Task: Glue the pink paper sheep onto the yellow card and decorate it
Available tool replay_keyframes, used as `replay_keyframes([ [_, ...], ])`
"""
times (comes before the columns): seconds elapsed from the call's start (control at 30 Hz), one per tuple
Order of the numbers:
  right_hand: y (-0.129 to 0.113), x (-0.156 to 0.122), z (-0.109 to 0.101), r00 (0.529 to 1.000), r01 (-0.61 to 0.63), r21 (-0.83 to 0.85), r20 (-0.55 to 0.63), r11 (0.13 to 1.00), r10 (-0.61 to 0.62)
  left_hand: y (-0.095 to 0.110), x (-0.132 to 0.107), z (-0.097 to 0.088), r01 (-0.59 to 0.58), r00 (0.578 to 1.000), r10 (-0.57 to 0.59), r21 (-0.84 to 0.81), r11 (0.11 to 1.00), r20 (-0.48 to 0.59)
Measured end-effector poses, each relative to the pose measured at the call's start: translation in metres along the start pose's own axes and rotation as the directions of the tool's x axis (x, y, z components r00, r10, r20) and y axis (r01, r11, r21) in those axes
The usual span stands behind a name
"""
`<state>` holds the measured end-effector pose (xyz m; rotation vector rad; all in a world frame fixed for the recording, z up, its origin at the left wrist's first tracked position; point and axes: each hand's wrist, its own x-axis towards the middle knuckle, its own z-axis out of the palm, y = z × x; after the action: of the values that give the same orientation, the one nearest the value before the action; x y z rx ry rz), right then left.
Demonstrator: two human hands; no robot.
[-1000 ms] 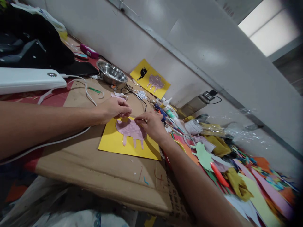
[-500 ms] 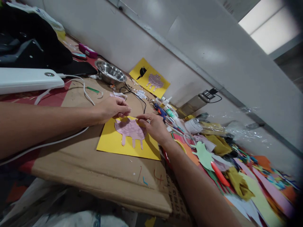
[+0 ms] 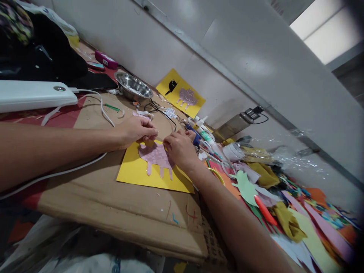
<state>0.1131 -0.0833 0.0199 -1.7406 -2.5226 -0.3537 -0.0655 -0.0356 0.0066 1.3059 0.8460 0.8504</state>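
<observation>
The pink cutout (image 3: 155, 155) lies on a yellow sheet (image 3: 127, 175), flat on the cardboard (image 3: 96, 204) in front of the person, its three legs pointing toward the near edge. Over the last half second the right hand (image 3: 181, 149) changes most: its fingers, stretched out before, now curl with the knuckles raised, and cover the cutout's right side. The left hand (image 3: 136, 132) stays almost where it was, thumb and fingertips drawn together above the cutout's top edge. The hands are near each other yet apart, a narrow gap between them; whether either pinches something small, I cannot tell. The sheet hardly shifts, so the work seems to be in the fingertips alone, with the cutout's place unaltered. Its visible part shows darker patches and no dots, while the pink shape (image 3: 187, 96) on the second sheet (image 3: 164, 87), near the wall (image 3: 113, 45), carries pale dots, next to a black shape (image 3: 171, 86). Farther out, a metal bowl (image 3: 129, 92) with white bits stands beyond the left hand, a glue bottle (image 3: 206, 135) and a flask (image 3: 234, 124) beyond the right, and a green cutout (image 3: 246, 187) lies among scraps beside the right forearm.
</observation>
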Motion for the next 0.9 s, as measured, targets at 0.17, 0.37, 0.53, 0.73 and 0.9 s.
replay_keyframes([
  [0.17,0.003,0.000,-0.005,0.996,-0.082,0.155,-0.006,0.985,0.084,0.000,0.001,0.000,0.009,1.000,-0.009,-0.004,1.000,-0.010],
  [0.37,0.006,-0.005,-0.005,0.998,-0.043,0.209,-0.038,0.977,0.052,-0.003,0.003,-0.001,0.000,1.000,0.000,0.016,1.000,0.002],
  [0.53,0.005,-0.006,0.001,0.998,0.016,0.172,-0.069,0.985,-0.004,-0.004,0.004,-0.002,-0.006,1.000,0.005,0.011,1.000,0.012],
  [0.73,0.003,-0.006,0.006,0.997,0.032,0.131,-0.080,0.991,-0.022,-0.007,0.006,-0.003,-0.010,1.000,0.010,0.016,1.000,0.016],
  [0.9,-0.005,-0.006,0.005,0.999,0.031,0.060,-0.045,0.998,-0.029,-0.008,0.007,-0.003,-0.023,1.000,0.023,0.010,1.000,0.013],
])
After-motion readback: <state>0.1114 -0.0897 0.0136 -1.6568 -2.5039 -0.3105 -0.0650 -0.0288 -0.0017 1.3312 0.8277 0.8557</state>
